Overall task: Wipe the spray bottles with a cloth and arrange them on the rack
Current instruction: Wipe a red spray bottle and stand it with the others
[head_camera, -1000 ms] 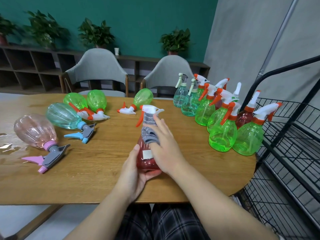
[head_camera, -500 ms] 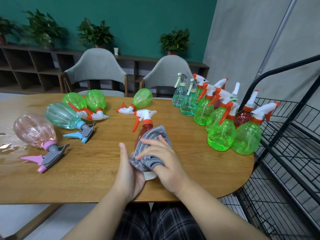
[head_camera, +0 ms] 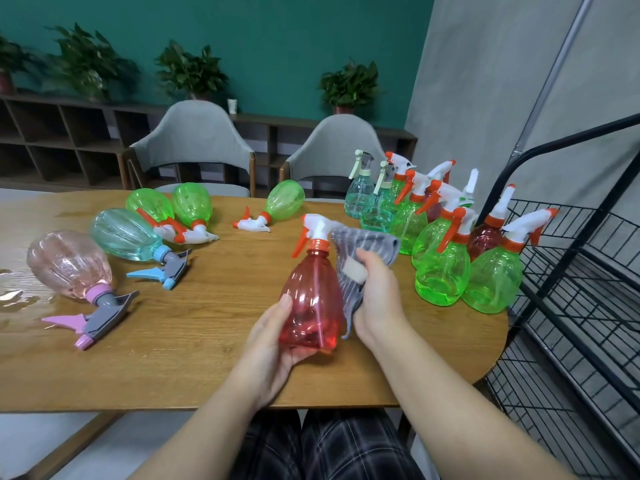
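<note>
My left hand grips the base of a red spray bottle with a white and orange trigger head, held upright over the wooden table. My right hand holds a grey striped cloth against the bottle's right side. Several green, teal and dark red bottles stand upright in a cluster at the table's right end. Lying on their sides at the left are a pink bottle, a teal bottle and three green bottles. The black wire rack stands to the right of the table.
A puddle of water lies on the table's left edge. Two grey chairs stand behind the table, with a low shelf and potted plants along the teal wall.
The red bottle has been lifted more upright and is uncovered. My right hand slid the cloth from the bottle's front round to its right side.
</note>
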A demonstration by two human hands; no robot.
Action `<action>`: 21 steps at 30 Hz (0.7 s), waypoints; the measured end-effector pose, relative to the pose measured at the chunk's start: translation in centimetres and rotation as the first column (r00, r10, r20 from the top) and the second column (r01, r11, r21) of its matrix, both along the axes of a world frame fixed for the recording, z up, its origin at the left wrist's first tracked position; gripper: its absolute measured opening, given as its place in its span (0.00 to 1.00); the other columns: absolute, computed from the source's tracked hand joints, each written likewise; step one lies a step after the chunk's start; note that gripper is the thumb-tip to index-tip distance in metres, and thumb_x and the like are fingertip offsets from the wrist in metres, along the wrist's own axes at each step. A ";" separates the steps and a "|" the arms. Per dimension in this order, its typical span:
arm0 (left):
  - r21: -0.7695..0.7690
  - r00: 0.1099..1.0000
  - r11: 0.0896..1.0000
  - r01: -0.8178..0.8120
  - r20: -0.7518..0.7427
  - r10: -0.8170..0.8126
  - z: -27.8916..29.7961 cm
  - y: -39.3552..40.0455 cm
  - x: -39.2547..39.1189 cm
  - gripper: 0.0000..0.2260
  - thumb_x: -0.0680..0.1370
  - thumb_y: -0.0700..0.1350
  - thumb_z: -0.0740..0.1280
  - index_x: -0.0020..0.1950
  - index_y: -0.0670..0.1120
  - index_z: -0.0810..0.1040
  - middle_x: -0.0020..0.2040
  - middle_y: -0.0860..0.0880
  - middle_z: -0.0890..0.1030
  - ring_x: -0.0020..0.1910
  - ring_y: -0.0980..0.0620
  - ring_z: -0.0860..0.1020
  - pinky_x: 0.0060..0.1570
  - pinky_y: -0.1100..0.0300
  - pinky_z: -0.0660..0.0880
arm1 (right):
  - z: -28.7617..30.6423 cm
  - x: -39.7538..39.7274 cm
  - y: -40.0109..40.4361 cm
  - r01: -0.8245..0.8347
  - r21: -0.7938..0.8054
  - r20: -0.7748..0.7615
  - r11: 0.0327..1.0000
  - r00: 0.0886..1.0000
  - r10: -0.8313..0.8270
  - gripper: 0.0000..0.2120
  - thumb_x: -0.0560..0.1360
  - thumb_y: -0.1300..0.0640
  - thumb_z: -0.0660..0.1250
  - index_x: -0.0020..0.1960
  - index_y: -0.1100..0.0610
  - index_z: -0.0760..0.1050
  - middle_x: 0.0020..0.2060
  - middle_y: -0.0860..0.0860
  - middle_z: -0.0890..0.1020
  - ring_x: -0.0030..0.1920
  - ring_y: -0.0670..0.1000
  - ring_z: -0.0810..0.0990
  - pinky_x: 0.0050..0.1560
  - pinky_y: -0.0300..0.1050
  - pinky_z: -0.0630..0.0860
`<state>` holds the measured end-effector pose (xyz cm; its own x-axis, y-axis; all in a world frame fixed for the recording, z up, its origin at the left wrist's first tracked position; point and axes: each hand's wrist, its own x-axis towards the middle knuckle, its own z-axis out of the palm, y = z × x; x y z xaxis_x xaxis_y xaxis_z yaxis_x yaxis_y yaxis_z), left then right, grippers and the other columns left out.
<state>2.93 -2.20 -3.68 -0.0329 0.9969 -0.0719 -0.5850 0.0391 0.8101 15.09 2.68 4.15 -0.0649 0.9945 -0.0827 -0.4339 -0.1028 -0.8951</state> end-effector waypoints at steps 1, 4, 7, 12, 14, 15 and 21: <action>-0.001 1.000 1.000 -0.005 0.003 0.005 0.1 -0.1 0.1 0.38 0.63 0.65 0.76 0.64 0.42 0.77 0.60 0.38 0.81 0.57 0.40 0.81 0.56 0.40 0.78 | -0.3 -0.3 -0.2 -0.012 0.053 0.099 0.999 0.995 0.007 0.09 0.78 0.55 0.63 0.46 0.60 0.75 0.35 0.54 0.78 0.32 0.51 0.79 0.35 0.43 0.74; -0.011 0.999 1.000 -0.024 0.031 0.024 0.2 0.0 0.2 0.26 0.74 0.59 0.63 0.64 0.43 0.77 0.58 0.39 0.82 0.53 0.45 0.83 0.49 0.49 0.82 | -1.4 -1.2 -0.7 -0.157 0.202 0.369 0.967 0.926 0.073 0.07 0.79 0.54 0.62 0.53 0.54 0.77 0.45 0.52 0.82 0.45 0.51 0.82 0.44 0.43 0.78; -0.001 0.999 0.999 -0.049 0.005 0.049 0.1 0.2 0.1 0.26 0.75 0.58 0.59 0.68 0.45 0.74 0.58 0.42 0.83 0.53 0.48 0.83 0.45 0.52 0.82 | -2.2 -1.3 -1.0 -0.271 0.449 0.582 0.852 0.812 -0.049 0.17 0.78 0.55 0.58 0.58 0.33 0.70 0.69 0.41 0.70 0.72 0.43 0.65 0.72 0.46 0.62; -0.015 0.999 0.999 -0.041 -0.004 0.041 0.1 0.2 0.2 0.25 0.77 0.58 0.55 0.69 0.46 0.73 0.59 0.44 0.83 0.55 0.48 0.82 0.56 0.42 0.76 | -4.1 -0.3 -0.8 -0.413 0.585 0.712 0.698 0.674 -0.198 0.22 0.68 0.62 0.56 0.57 0.48 0.79 0.66 0.35 0.68 0.74 0.40 0.55 0.72 0.33 0.48; -0.027 0.999 0.999 -0.037 0.001 0.037 0.0 0.2 0.3 0.23 0.81 0.57 0.52 0.69 0.46 0.73 0.59 0.44 0.83 0.56 0.47 0.82 0.58 0.40 0.75 | -4.4 0.0 -1.0 -0.427 0.633 0.683 0.646 0.700 -0.206 0.23 0.65 0.60 0.55 0.53 0.53 0.81 0.63 0.37 0.72 0.74 0.42 0.58 0.72 0.34 0.51; -0.034 0.999 0.999 -0.033 0.010 0.034 0.0 0.1 0.4 0.22 0.82 0.56 0.50 0.68 0.47 0.74 0.58 0.44 0.83 0.56 0.47 0.82 0.58 0.40 0.75 | -4.6 0.0 -1.1 -0.441 0.647 0.672 0.622 0.715 -0.193 0.23 0.63 0.58 0.54 0.50 0.55 0.82 0.62 0.38 0.75 0.74 0.44 0.60 0.73 0.39 0.53; -0.036 0.992 0.998 0.041 0.119 -0.037 0.6 -0.1 0.1 0.31 0.77 0.65 0.50 0.66 0.46 0.75 0.60 0.41 0.82 0.58 0.45 0.81 0.49 0.50 0.82 | -5.2 0.2 -1.7 -0.499 0.708 0.657 0.499 0.725 -0.207 0.16 0.63 0.59 0.58 0.44 0.56 0.82 0.48 0.47 0.84 0.68 0.45 0.71 0.74 0.50 0.54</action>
<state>2.98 -2.32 -3.03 0.0169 0.9936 -0.1116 -0.6743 0.0937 0.7325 15.24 0.99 -1.05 -0.5043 0.5794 0.6403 0.1610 0.7916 -0.5894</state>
